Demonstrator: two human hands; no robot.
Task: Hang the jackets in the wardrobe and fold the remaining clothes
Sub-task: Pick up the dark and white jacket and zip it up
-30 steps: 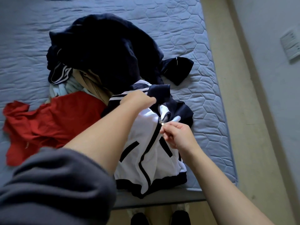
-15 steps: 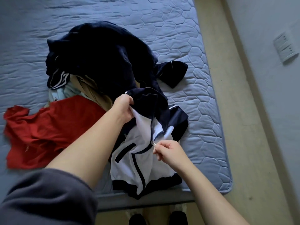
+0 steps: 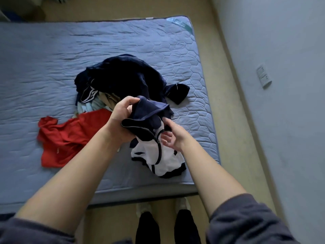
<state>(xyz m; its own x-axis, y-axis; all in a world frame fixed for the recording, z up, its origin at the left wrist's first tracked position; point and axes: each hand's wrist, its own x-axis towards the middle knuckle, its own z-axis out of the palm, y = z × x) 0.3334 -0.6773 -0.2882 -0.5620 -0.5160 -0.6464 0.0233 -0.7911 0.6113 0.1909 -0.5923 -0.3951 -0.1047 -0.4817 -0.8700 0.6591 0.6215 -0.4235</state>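
Our left hand point(image 3: 121, 120) grips the jacket point(image 3: 151, 154) collar over the bed point(image 3: 52, 55). Our blurred right hand point(image 3: 173, 138) is at its zip, grip unclear. A dark pile point(image 3: 123, 76) half hides other clothes. Beige floor point(image 3: 226, 106), grey wall point(image 3: 281, 41).

Clothes pile point(image 3: 123, 78) on mattress point(image 3: 44, 67), shirt point(image 3: 70, 136) to its left, jacket point(image 3: 168, 155) in front (near edge).

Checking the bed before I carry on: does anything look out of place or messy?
Nothing damaged or spilled. The clothes are unsorted: a navy garment lies heaped over lighter ones, a red shirt sprawls crumpled beside it, and the left hand grips the white and navy jacket bunched at its collar.
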